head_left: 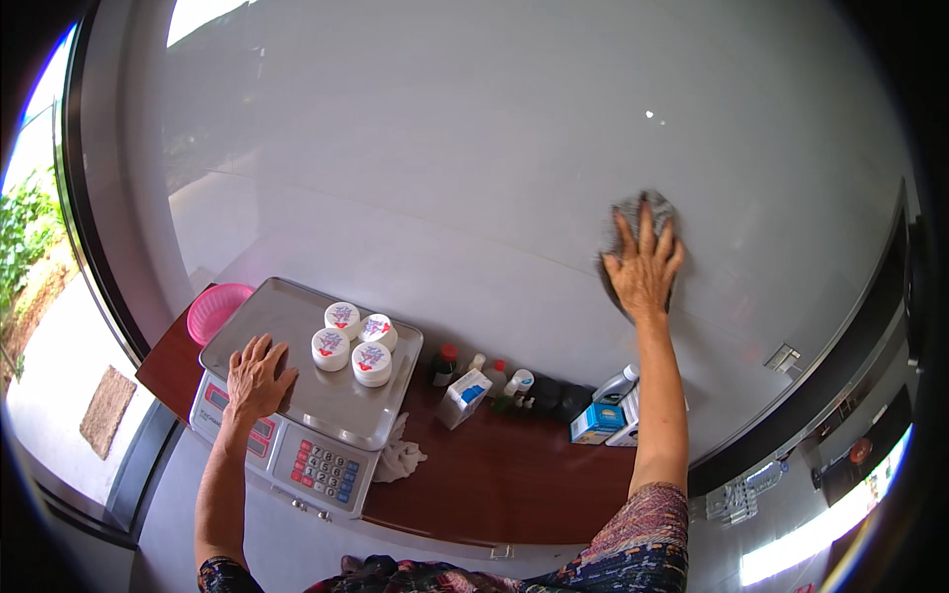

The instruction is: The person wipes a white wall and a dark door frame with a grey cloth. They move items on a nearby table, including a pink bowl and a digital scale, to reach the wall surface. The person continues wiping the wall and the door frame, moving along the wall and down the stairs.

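Observation:
My right hand presses a dark grey cloth flat against the glossy grey-white wall, fingers spread over it. Down at the left, my left hand rests with its fingers a little apart on the steel pan of a digital weighing scale. To the right of that hand, several round white tubs with printed lids stand grouped on the pan. The scale's keypad and displays face me.
The scale stands on a dark red-brown wooden table. A pink plastic basket sits at its far left. Small bottles, a white box and a blue-and-white box line the wall. Crumpled white cloth lies beside the scale. A wall socket is at right.

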A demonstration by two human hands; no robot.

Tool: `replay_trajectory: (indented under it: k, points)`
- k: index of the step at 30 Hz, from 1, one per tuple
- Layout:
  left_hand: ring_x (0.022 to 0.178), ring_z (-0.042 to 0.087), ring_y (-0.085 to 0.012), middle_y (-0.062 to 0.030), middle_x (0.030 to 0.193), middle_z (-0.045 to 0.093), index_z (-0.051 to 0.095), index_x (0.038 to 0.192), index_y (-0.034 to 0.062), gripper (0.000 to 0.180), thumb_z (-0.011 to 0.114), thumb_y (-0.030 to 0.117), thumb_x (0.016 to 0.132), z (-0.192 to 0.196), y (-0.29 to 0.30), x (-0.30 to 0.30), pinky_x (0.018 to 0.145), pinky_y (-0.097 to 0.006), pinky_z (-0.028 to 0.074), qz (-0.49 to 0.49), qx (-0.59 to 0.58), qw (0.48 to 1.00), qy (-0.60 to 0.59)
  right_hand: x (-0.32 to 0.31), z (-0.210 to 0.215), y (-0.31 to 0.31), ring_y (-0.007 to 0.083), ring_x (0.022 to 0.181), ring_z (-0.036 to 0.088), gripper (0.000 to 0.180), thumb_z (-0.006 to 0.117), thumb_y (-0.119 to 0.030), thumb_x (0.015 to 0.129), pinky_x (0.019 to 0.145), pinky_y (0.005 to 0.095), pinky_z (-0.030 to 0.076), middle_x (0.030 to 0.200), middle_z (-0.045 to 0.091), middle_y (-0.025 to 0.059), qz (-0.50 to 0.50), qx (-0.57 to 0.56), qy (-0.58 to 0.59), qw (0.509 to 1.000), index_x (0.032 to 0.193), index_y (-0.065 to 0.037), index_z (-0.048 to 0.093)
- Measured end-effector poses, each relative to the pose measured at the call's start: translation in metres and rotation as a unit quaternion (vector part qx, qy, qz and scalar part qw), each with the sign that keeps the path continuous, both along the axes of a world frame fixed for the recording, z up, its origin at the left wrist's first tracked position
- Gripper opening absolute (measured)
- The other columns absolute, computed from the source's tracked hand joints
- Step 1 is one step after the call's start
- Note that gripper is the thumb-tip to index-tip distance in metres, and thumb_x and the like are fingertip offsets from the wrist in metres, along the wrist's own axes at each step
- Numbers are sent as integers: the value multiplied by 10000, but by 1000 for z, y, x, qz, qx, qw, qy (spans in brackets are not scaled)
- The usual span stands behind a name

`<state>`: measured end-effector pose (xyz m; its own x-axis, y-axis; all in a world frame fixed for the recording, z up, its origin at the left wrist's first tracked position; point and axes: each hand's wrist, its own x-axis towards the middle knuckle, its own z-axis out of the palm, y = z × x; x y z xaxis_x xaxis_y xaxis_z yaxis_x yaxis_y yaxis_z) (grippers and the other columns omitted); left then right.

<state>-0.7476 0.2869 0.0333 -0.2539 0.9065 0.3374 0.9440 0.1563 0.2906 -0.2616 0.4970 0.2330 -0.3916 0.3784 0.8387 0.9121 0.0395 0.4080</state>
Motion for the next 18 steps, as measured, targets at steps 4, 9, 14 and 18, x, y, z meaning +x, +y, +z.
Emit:
replay_trajectory:
  k: [4,9,14,18]
  points:
    - [1271,400,-279,-130,1307,485,578,1198,136,481,616,391,792,-7,-9,-8,989,-431,302,-2,12,1000,16,23,-5,-3,393,1337,230,684,628,-408,806,1040,556,212,1540,192,68,-51,11,75,996,1421,-268,363]
    - [1267,400,-267,-124,1297,489,580,1193,145,491,606,424,790,-7,1,0,980,-438,304,-6,19,999,28,9,-9,5,430,1329,238,704,600,-372,829,1014,563,241,1550,158,112,-58,75,115,989,1455,-255,299]
    - [1295,379,-273,-127,1338,469,574,1216,152,513,612,446,798,-12,-7,-5,1001,-452,290,20,11,999,38,-94,-8,16,428,1344,210,720,586,-384,846,1027,578,207,1560,132,95,41,89,32,995,1475,-277,253]
    - [1325,341,-312,-161,1377,427,541,1262,151,521,579,440,831,-5,-7,-2,1032,-500,258,14,-11,1000,17,-192,1,14,407,1335,226,744,635,-410,801,1014,586,216,1542,182,89,136,131,-35,981,1453,-297,294]
